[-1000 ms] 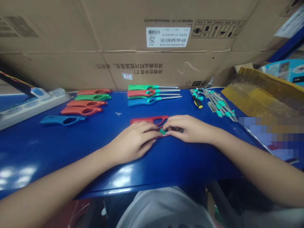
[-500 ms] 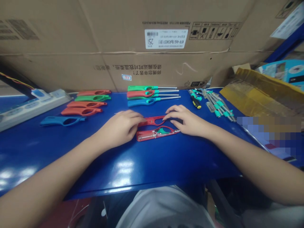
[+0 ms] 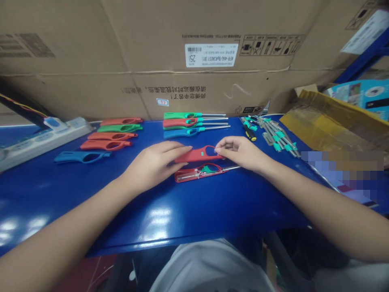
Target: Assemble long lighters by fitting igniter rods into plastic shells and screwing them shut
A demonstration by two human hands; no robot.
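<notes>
A red lighter shell half is held just above the table, its smooth outer face up. My left hand grips the shell's left end between thumb and fingers. At the other end, beside the finger loop, my right hand pinches it. Right below, on the near side, lies the matching red shell half with its open side up. Inside it sit a clear fuel tank, thin wires and a green trigger. A metal tube sticks out of its right end.
Red, green and blue lighter shells lie at left near a white power strip. Several assembled lighters lie at the back. To the right are a black-yellow screwdriver, metal tubes with green parts and a yellow-taped carton.
The held red shell half has been turned over from inner face up to outer face up. My right hand has shifted slightly right, uncovering more of the metal tube.
</notes>
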